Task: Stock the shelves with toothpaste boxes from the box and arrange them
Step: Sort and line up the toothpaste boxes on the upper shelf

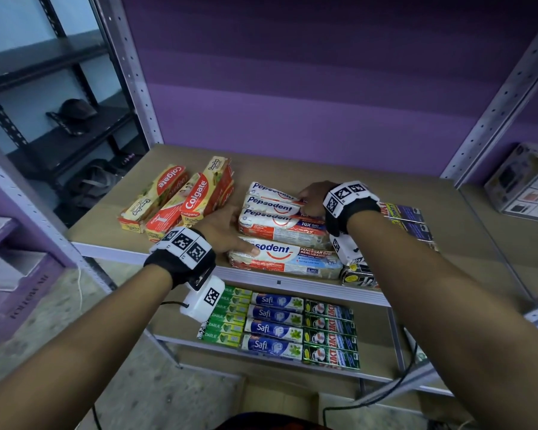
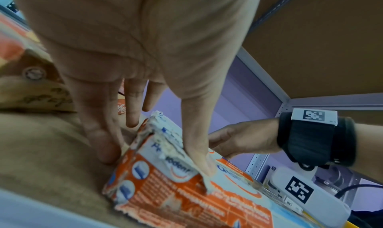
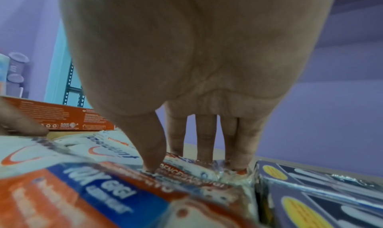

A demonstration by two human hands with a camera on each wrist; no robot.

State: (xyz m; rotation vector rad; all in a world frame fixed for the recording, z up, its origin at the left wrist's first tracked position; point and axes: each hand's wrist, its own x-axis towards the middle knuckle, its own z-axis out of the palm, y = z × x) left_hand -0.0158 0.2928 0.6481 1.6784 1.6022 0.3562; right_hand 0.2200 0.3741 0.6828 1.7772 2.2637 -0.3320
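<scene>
Several white-and-red Pepsodent boxes (image 1: pixel 280 225) lie side by side in the middle of the upper shelf (image 1: pixel 112 246). My left hand (image 1: pixel 227 231) lies against their left ends with straight fingers (image 2: pixel 103 133), and its thumb rests on top of the front Pepsodent box (image 1: pixel 292 257). My right hand (image 1: pixel 311 198) reaches over the back boxes near their right ends. Its fingers (image 3: pixel 204 140) point straight down behind them and the thumb presses on a box top (image 3: pixel 103 190). Neither hand lifts a box.
Colgate boxes (image 1: pixel 180 197) lie askew at the shelf's left. Dark boxes (image 1: pixel 410 221) sit tight against the Pepsodent row's right. The lower shelf holds rows of Darlie (image 1: pixel 227 318), Safi (image 1: pixel 274 324) and dark green boxes (image 1: pixel 330 333). A cardboard box (image 1: pixel 280 398) stands on the floor.
</scene>
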